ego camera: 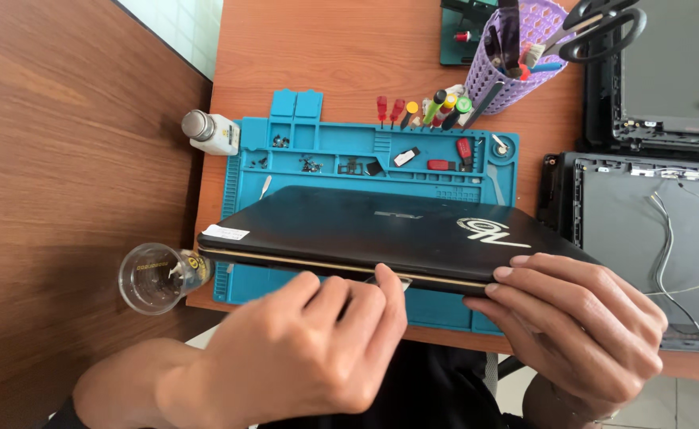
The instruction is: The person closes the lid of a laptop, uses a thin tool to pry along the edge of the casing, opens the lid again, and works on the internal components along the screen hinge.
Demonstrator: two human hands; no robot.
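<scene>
Gripping both hands — left (310,349), right (580,318) — a shut, scuffed black laptop's (365,230) edge.

Even, bright daylight fills the head view, strongest at the upper left, where pale tiles wash out. Soft shadows fall under the laptop (381,234), whose dark lid carries a faint sheen, while the left hand (302,349) is slightly motion-blurred. Wide-angle distortion bends the desk (341,56) edges toward the frame's corners.

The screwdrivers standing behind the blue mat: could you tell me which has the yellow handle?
The yellow screwdriver, third from the left, right of two red ones.
</scene>
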